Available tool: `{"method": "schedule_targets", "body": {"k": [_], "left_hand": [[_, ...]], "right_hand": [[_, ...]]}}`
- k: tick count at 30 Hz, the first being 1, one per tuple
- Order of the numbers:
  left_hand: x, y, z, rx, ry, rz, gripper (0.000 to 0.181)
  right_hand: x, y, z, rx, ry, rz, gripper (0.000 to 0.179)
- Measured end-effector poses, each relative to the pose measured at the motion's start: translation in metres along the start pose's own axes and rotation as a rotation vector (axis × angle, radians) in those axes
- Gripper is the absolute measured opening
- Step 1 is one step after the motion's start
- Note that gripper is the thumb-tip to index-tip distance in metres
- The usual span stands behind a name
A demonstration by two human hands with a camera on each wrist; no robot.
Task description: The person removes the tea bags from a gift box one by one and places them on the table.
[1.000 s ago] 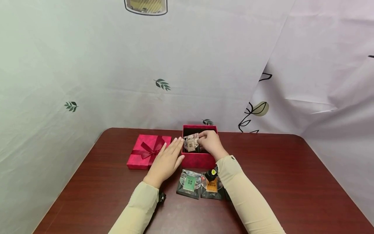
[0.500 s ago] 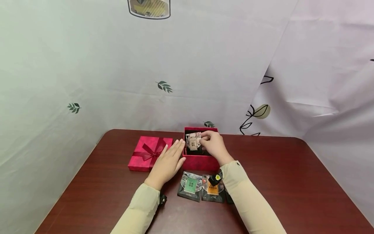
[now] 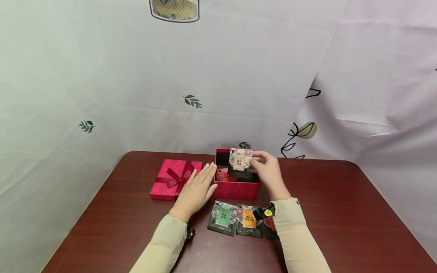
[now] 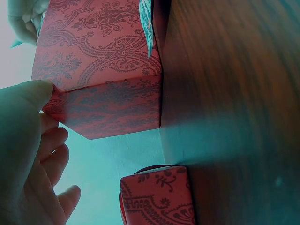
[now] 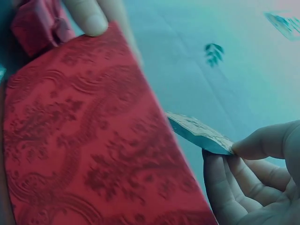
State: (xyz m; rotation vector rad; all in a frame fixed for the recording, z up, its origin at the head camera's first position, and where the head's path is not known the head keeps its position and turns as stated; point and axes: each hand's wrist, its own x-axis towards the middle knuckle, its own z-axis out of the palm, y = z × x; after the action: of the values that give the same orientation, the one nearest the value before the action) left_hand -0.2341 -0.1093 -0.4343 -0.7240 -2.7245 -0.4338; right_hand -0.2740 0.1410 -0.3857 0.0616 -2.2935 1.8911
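Observation:
My right hand [image 3: 271, 175] pinches the edge of a tea sachet [image 3: 239, 161], dark with a pale pink label, and holds it over the red gift box [image 3: 235, 190]. In the right wrist view, thumb and fingers grip one end of that sachet [image 5: 201, 133], above the box's front wall. A red sachet [image 3: 225, 175] lies inside the box. My left hand [image 3: 194, 189] rests against the box's left edge, fingers straight. The left wrist view shows its thumb [image 4: 37, 91] at the box's corner.
Left of the box lies its red lid [image 3: 167, 189] with a ribbon bow. In front are a green-label sachet [image 3: 222, 218], an orange-label sachet [image 3: 249, 222] and a red one [image 3: 270, 227], partly behind the right sleeve. A printed cloth [image 3: 136, 76] hangs behind the brown table [image 3: 341, 212].
My right hand has lifted the pale-label sachet up and to the right, out of the box, uncovering the red sachet inside. My left hand has stayed at the box's edge.

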Motion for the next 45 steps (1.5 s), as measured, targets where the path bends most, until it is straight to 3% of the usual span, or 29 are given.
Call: {"method": "schedule_targets", "body": {"k": [7, 19, 33, 45], "left_hand": [[0.0, 0.0, 0.002, 0.009, -0.006, 0.002, 0.066], [0.0, -0.001, -0.001, 0.034, -0.003, -0.003, 0.066], [-0.001, 0.0, 0.002, 0.019, -0.009, -0.009, 0.067], [-0.001, 0.0, 0.001, 0.017, -0.016, -0.016, 0.067]], "right_hand": [[0.0, 0.006, -0.019, 0.125, 0.075, 0.032, 0.027], [0.001, 0.005, -0.04, 0.224, 0.111, 0.105, 0.03], [0.005, 0.013, -0.073, 0.18, 0.121, 0.209, 0.035], [0.013, 0.044, -0.079, 0.075, 0.154, 0.296, 0.036]]}}
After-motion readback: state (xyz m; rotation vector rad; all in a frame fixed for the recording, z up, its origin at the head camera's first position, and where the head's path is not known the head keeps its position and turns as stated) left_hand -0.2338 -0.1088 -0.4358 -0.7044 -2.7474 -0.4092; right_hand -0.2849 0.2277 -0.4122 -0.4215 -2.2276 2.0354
